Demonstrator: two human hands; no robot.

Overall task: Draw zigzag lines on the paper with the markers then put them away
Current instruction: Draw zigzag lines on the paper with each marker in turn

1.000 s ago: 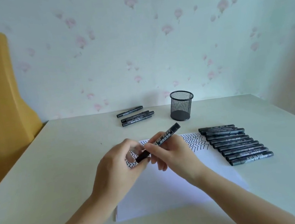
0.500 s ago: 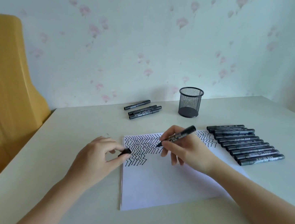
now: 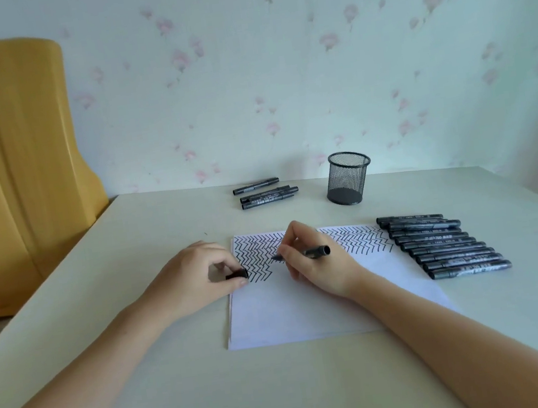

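A white sheet of paper (image 3: 310,308) lies on the table, its upper part covered with rows of black zigzag lines. My right hand (image 3: 317,262) grips an uncapped black marker (image 3: 316,252), tip pointing left and touching the paper among the zigzags. My left hand (image 3: 198,279) rests at the paper's left edge and pinches the marker's black cap (image 3: 237,274). Several capped markers (image 3: 439,244) lie in a neat row right of the paper. Three more markers (image 3: 266,192) lie at the back of the table.
A black mesh pen cup (image 3: 349,182) stands empty behind the paper, near the wall. The cream table (image 3: 287,391) stretches toward me. A yellow wooden panel (image 3: 6,164) stands at the left, beyond the table edge.
My hands pulled the cap off the marker and moved apart. The left hand settled at the paper's left edge with the cap; the right brought the tip down onto the paper.
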